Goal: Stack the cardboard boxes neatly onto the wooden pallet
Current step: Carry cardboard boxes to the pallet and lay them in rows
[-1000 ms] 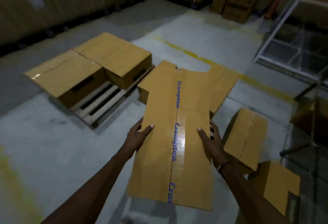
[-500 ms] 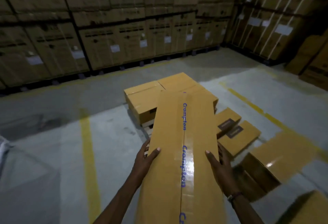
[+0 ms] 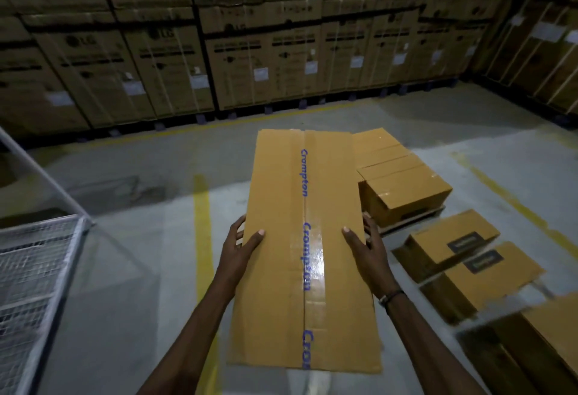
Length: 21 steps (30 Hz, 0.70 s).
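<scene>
**Two hands carrying one long box, view swung left since the earlier frames**

Two changes against the frame half a second earlier: the boxes on the pallet (image 3: 416, 226), then directly behind the carried box, now sit to its right; the loose boxes on the floor lie further right and lower in view. A wire-mesh cage (image 3: 34, 285) has entered at the left edge. One second earlier the view looked down at the floor with the pallet off to the left; now the wall of large stacked cartons (image 3: 250, 50) fills the background.

Grip: the long carried box (image 3: 303, 238) is held between both hands. The left hand (image 3: 239, 249) clasps the left long edge, thumb lying on the top face, fingers wrapped round the side. The right hand (image 3: 367, 249) mirrors it on the right edge, thumb on top, fingers curled down the side; a band sits on that wrist. Both grasp the box firmly at about mid-length.

Orientation: long axis runs straight away from the person, near end at the bottom of view, far end toward the cartons. Taped seam with blue "Crompton" lettering faces up along that axis. The box is in the air, above a yellow floor line (image 3: 201, 222), just left of the stacked boxes (image 3: 403, 189) on the pallet. Two floor boxes (image 3: 469, 257) lie right of them
</scene>
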### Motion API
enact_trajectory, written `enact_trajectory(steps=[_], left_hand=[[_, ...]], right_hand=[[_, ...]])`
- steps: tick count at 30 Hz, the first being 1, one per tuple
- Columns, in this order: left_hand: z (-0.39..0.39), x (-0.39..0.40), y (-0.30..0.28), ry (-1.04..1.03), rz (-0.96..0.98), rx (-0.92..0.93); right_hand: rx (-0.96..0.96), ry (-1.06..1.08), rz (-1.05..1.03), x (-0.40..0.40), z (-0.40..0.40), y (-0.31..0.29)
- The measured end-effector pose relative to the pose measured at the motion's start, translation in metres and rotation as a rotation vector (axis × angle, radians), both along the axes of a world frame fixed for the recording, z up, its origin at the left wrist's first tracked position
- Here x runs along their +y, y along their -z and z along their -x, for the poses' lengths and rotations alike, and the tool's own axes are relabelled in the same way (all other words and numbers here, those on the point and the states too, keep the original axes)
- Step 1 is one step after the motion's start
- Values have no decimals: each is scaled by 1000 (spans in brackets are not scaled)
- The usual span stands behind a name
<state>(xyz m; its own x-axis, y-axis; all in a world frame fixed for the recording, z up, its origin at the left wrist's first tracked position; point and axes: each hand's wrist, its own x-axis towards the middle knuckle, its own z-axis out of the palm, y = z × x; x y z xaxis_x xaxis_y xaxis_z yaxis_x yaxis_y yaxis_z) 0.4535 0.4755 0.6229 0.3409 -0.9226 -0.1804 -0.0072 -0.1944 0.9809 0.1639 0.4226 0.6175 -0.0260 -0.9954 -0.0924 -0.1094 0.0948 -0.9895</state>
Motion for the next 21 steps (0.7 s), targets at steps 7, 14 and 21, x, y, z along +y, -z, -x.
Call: enact_trajectory(steps=[7,14,21], left_hand=[[-44,-95,-3,-60,12,-34],[-78,-206,-22,-94,11,-59],[-120,-304,-27,-111,3,-85]], right_hand=[[-38,-40,5,-109,-49,0],[-3,-89,-21,-235,-84,-5],[-3,-83,-40,-334,-126,-12]])
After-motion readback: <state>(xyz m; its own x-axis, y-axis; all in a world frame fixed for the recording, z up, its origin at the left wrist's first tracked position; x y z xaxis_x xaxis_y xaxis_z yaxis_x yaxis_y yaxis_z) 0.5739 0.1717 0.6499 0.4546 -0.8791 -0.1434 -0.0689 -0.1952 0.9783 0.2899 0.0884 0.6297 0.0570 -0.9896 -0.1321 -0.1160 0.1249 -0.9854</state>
